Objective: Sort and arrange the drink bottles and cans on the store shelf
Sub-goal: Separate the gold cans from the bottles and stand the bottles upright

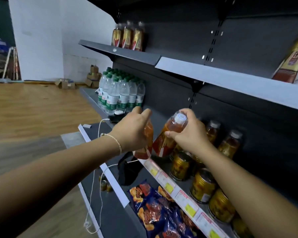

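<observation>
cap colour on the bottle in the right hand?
White cap on the amber bottle the right hand grips; clearest in head view.

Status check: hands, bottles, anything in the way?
Left hand grips one tea bottle. Right hand grips second bottle near cap, tilted. Cans crowd shelf under right arm.

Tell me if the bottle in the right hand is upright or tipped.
Tipped. The bottle in the right hand leans, its white cap angled toward the camera, unlike the standing bottles behind it.
</observation>
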### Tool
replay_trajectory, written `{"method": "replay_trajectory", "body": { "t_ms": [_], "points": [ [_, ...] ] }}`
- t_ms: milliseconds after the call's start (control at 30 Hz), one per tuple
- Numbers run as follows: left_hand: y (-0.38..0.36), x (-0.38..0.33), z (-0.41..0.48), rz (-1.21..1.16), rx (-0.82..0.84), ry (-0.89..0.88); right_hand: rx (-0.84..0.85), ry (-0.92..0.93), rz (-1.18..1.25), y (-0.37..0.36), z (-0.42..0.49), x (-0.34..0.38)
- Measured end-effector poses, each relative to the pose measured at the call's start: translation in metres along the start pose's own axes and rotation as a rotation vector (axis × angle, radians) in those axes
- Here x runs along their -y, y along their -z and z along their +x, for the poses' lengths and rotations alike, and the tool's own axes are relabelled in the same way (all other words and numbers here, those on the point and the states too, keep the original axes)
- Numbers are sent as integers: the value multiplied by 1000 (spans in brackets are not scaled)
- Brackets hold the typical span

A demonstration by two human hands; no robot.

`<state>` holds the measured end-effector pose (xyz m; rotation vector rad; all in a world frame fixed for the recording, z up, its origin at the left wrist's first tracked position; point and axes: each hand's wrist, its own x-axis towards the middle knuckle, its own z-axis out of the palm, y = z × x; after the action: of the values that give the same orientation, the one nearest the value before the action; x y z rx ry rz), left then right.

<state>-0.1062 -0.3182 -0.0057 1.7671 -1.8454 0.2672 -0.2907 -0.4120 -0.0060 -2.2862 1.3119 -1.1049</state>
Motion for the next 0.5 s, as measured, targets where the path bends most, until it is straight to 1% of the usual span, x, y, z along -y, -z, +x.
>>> {"method": "replay_trajectory", "body": {
  "t_ms": [233, 300, 400, 500],
  "points": [
    [-47, 3, 60, -44, 78, 5, 49, -26, 9, -13, 71, -43],
    [-60, 4, 69, -54, 106, 5, 71, -49, 10, -20, 82, -52],
    [-75, 6, 82, -84, 101, -9, 90, -71, -10, -28, 93, -64],
    [-85, 8, 91, -169, 115, 2, 85, -100, -45, -32, 100, -71]
  ]
}}
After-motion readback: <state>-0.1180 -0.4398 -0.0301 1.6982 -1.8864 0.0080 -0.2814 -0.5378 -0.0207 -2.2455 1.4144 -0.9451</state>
